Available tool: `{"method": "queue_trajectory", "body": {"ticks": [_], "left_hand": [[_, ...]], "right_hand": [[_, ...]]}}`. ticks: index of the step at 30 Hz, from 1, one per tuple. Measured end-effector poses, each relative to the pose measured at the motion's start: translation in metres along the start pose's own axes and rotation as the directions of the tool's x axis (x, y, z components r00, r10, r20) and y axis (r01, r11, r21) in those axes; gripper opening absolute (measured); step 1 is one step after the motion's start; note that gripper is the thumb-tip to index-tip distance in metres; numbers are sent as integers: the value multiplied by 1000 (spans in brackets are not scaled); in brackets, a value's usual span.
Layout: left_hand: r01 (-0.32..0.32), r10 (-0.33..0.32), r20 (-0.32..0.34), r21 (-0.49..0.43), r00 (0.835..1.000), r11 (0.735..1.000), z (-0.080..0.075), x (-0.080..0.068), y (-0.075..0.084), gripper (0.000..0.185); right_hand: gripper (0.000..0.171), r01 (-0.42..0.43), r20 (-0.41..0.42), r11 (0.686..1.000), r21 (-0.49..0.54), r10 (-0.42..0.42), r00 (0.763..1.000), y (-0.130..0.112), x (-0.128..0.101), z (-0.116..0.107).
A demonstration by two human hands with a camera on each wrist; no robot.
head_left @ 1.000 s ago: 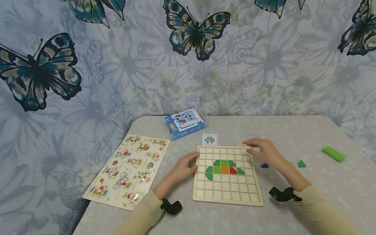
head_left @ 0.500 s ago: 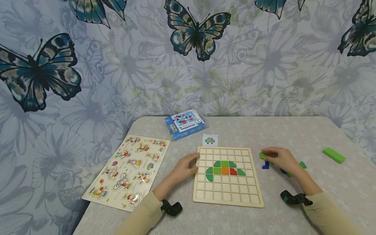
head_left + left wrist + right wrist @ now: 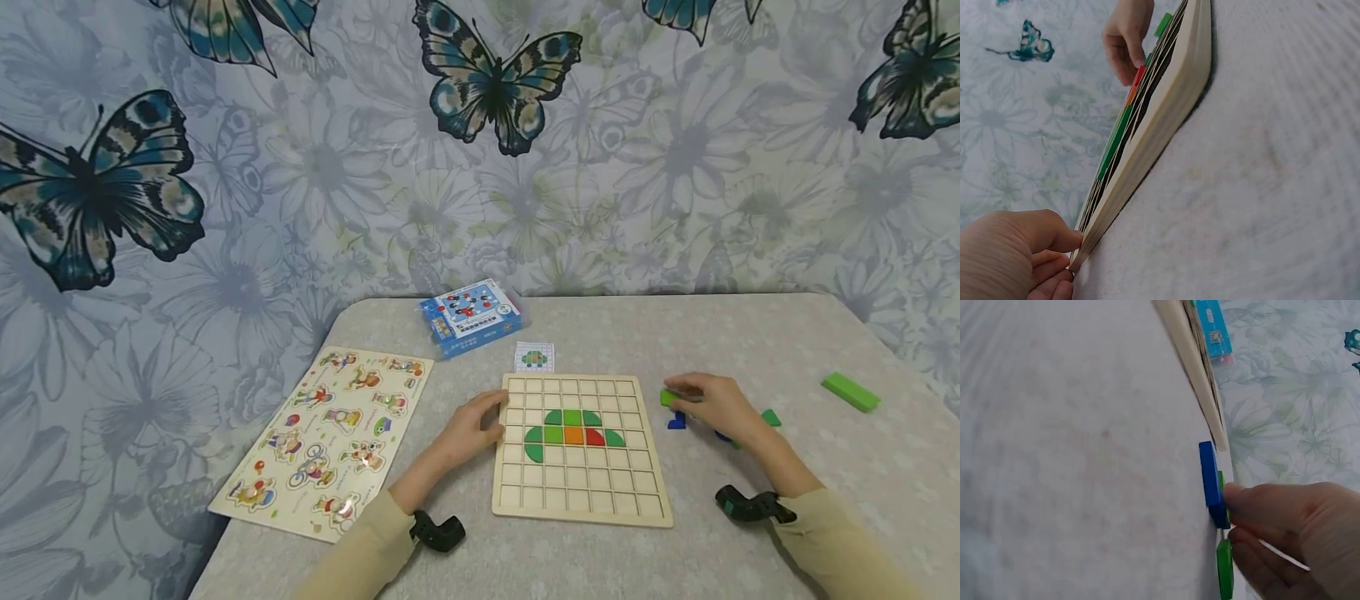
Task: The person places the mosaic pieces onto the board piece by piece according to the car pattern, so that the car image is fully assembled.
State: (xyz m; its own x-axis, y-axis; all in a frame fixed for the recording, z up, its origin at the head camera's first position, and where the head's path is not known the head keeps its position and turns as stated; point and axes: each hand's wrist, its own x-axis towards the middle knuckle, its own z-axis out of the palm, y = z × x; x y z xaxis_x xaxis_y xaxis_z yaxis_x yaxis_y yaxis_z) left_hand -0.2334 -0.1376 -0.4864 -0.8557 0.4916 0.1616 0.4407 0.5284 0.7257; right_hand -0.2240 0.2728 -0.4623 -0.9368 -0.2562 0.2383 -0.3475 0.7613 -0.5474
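My left hand (image 3: 467, 427) grips the left edge of a wooden grid board (image 3: 577, 500); in the left wrist view the thumb (image 3: 1054, 234) lies against its rim. Green, orange and red pieces (image 3: 573, 435) sit in the middle of the grid. Right of the board, my right hand (image 3: 712, 404) pinches a small green piece (image 3: 667, 398) lying low over the table, its far side hidden. A blue notched piece (image 3: 677, 422) lies just in front of the fingers. In the right wrist view that blue piece (image 3: 1210, 478) partly covers the green one, and another green piece (image 3: 1225, 569) lies nearer.
A small pattern card (image 3: 534, 357) lies behind the board, and a blue box (image 3: 472, 321) stands farther back. A picture board (image 3: 330, 442) fills the left side. Green pieces (image 3: 771, 417) and a long green block (image 3: 851, 392) lie to the right.
My right hand has moved right from the board's far right corner to the loose pieces, uncovering a green one at its fingertips. My left hand stays on the board's edge.
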Motion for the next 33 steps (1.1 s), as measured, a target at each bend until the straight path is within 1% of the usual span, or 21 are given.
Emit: {"method": "queue_trajectory", "body": {"ticks": [2, 4, 7, 9, 11, 13, 15, 18, 20, 24, 28, 31, 33], "left_hand": [[0, 0, -3, -3, 1000, 1000, -1, 1, 0, 55], [0, 0, -4, -6, 1000, 1000, -1, 1, 0, 55], [-3, 3, -2, -9, 1000, 1000, 1, 0, 1, 55], [-3, 3, 2, -6, 1000, 1000, 1, 0, 1, 55], [-1, 1, 4, -6, 1000, 1000, 0, -1, 1, 55], [-1, 1, 1, -8, 1000, 1000, 0, -2, 1, 55], [-3, 3, -7, -11, 1000, 1000, -1, -2, 2, 54], [-9, 9, -18, -13, 1000, 1000, -1, -1, 3, 54], [-5, 5, -15, -14, 1000, 1000, -1, -1, 3, 54], [-2, 2, -2, -13, 1000, 1000, -1, 0, 3, 54], [1, -1, -3, -3, 1000, 1000, -1, 0, 4, 54], [0, 0, -8, 4, 1000, 1000, -1, 0, 4, 54], [0, 0, -10, 11, 1000, 1000, -2, 0, 4, 54]], "right_hand": [[32, -4, 13, 1000, -14, 4, 1000, 0, 2, 1], [30, 6, 9, 1000, -29, -6, 1000, 3, 3, 2], [28, 44, -23, 998, -44, -45, 999, 4, 3, 5], [28, 60, -43, 998, -18, -61, 997, -3, 2, 5], [28, 71, -48, 997, 35, -69, 996, -18, 2, 5], [29, 81, -38, 990, 112, -77, 996, -40, 3, 5], [29, 106, -20, 979, 176, -104, 994, -65, 4, 9], [27, 164, 15, 958, 235, -172, 985, -98, 5, 21], [25, 208, 40, 946, 251, -225, 974, -115, 5, 33], [22, 288, 69, 928, 237, -312, 948, -133, 3, 59], [22, 289, 98, 939, 184, -310, 946, -138, 0, 79], [23, 284, 111, 950, 130, -299, 948, -137, -1, 89], [24, 305, 110, 948, 93, -314, 943, -136, -2, 93]]}}
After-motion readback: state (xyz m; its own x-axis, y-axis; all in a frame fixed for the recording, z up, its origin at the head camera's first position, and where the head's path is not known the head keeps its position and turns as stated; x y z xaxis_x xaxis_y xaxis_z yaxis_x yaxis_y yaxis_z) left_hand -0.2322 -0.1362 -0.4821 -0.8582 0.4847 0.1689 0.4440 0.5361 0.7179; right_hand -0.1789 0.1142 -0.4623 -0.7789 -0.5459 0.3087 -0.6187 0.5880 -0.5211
